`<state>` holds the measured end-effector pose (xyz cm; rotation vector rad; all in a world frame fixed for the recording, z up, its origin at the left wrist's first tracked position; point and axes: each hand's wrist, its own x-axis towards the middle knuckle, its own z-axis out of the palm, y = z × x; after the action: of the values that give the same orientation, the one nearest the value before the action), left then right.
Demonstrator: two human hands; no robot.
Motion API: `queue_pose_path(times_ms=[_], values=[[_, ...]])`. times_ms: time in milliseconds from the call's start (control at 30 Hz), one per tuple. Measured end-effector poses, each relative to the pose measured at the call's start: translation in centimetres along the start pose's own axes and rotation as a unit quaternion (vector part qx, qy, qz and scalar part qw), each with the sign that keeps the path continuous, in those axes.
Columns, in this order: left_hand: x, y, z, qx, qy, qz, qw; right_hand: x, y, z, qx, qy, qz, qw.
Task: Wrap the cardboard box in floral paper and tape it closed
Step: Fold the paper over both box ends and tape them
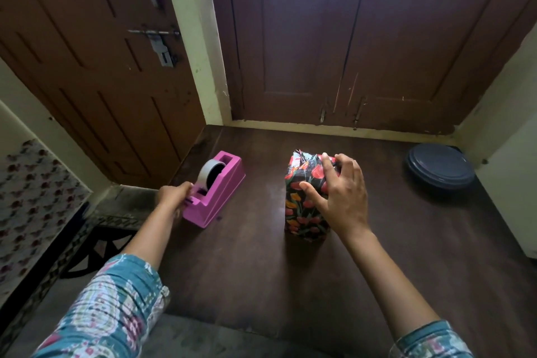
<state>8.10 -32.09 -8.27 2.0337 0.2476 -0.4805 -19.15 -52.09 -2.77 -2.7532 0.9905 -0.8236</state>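
We cannot see the cardboard itself: the box is covered in dark floral paper on every face that shows, and the right hand hides much of its top. At the far top edge the paper stands up in a ragged, crumpled fringe. The left hand meets the near end of the pink dispenser with curled fingers, but its fingertips are out of sight there, so we cannot tell whether they pinch the tape end or only the dispenser. Both sleeves are cut off at the bottom edge. The round blue thing by the right wall may be a plate or a lid; we cannot say which.

We count one box, upright near the middle of the dark table, well apart from the dispenser on its left. The right hand lies on it spread wide, fingers across the top and thumb on the left face. There is one dispenser with one grey tape roll in it, one blue disc, two hands, and two patterned sleeves. Behind stand a brown door with one latch on the left and a darker double door.
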Motion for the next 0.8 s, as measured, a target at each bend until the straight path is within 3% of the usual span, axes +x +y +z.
queue_pose_path(times_ms=[100,533,667,800], values=[[-0.4,-0.2,0.1,-0.087,0.005,-0.002,0.996,0.1,0.0,-0.1,-0.004,-0.01,0.004,1.0],[-1.9,-1.3,0.3,-0.224,0.016,-0.005,0.974,0.0,-0.9,-0.9,-0.036,-0.053,0.08,0.995],[-1.6,-2.0,0.1,-0.22,0.013,-0.001,0.976,0.1,-1.2,-0.7,-0.019,-0.064,0.084,0.994],[-0.4,-1.3,-0.5,-0.128,0.018,0.01,0.992,-0.1,-1.4,-0.1,0.0,-0.046,0.089,0.995]])
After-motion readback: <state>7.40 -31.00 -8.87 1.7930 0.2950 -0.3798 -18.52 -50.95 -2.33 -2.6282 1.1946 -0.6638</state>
